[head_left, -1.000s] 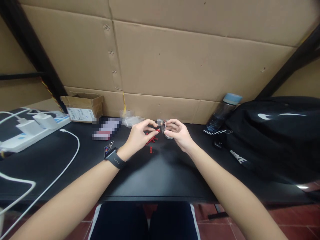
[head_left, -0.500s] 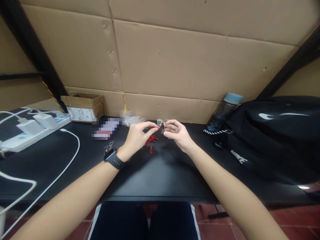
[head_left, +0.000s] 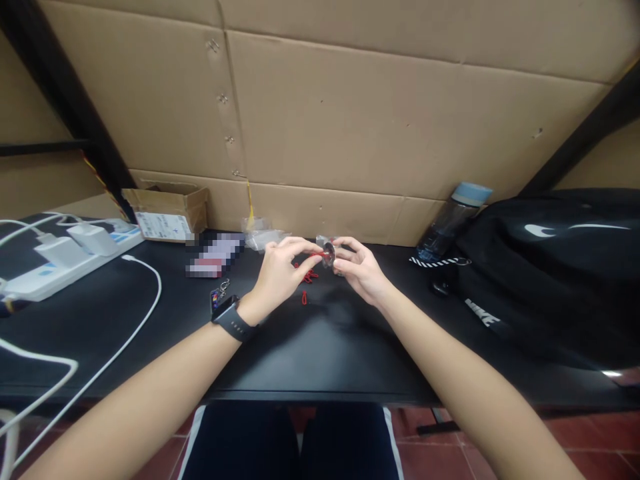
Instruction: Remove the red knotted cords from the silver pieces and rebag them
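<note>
My left hand (head_left: 285, 267) pinches a thin red cord (head_left: 319, 253) between thumb and fingertips. Gripped by its edge in my right hand (head_left: 364, 270) is a small dark round piece (head_left: 329, 255), its face turned toward the left hand. The red cord reaches this piece; whether it passes through cannot be made out. Below the fingers lies a pile of red cord loops (head_left: 309, 275), partly hidden by my left hand. One loose red loop (head_left: 304, 298) rests nearer to me. Clear plastic (head_left: 323, 240) shows just behind the round piece.
To the left are a white power strip (head_left: 75, 267) with plugs and cables, an open cardboard box (head_left: 167, 213), a blurred-out flat item (head_left: 215, 257) and a keychain (head_left: 219, 293). Plastic bags (head_left: 265, 237) lie behind. A bottle (head_left: 453, 220) and a black bag (head_left: 560, 280) stand right.
My left hand has moved slightly right, bringing the red cord up to the round piece. The round piece has turned so that more of its face shows.
</note>
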Action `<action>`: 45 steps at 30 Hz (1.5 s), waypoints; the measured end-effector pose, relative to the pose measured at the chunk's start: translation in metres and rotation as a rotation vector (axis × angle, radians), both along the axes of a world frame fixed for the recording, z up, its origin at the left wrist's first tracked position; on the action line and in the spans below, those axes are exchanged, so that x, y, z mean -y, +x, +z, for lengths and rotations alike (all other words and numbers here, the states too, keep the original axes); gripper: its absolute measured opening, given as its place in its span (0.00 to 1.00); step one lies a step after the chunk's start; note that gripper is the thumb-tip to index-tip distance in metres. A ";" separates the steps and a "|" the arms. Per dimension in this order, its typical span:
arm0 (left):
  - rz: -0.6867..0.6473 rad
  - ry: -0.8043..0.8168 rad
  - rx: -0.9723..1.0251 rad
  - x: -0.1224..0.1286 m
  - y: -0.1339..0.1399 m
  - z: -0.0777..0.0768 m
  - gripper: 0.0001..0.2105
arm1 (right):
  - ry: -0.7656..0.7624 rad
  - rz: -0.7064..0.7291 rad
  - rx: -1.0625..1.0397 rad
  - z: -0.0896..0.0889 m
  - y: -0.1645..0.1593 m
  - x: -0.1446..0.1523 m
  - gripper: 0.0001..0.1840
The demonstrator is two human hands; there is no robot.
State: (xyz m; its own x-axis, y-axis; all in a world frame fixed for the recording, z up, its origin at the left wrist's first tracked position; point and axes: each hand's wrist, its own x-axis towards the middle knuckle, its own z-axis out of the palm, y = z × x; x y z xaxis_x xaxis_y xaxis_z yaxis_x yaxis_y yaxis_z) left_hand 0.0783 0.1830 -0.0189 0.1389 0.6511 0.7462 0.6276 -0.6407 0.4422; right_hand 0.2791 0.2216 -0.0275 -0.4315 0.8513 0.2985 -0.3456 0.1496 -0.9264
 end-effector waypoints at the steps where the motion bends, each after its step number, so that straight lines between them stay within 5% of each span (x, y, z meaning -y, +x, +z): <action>1: 0.025 0.013 -0.031 0.001 0.001 0.000 0.04 | 0.001 0.003 0.000 0.000 0.000 0.001 0.25; 25: 0.205 0.306 -0.385 0.010 -0.001 0.007 0.06 | 0.019 0.010 0.031 0.000 -0.003 0.003 0.23; 45: 0.187 0.238 -0.367 0.013 0.001 0.008 0.07 | -0.001 -0.034 0.074 -0.004 -0.004 0.001 0.21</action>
